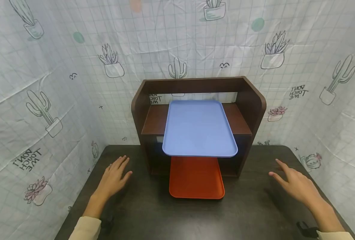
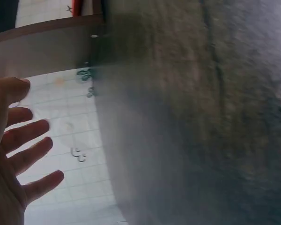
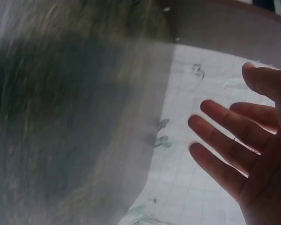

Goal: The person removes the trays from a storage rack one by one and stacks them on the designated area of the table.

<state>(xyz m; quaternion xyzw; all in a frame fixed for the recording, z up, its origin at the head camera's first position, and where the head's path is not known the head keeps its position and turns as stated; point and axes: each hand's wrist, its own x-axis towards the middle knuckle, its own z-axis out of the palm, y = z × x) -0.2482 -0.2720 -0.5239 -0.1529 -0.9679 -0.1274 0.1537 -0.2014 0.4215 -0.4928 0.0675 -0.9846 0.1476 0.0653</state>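
Left grip [image 1: 113,179] and right grip [image 1: 298,185], both spread, flank blue tray [image 1: 199,128] and red tray [image 1: 196,178].

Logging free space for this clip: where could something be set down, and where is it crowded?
The table is bare in front of the red tray, and beside the shelf toward the left hand and the right hand. The blue tray is bare too. The shelf's middle is crowded: both trays jut out there.
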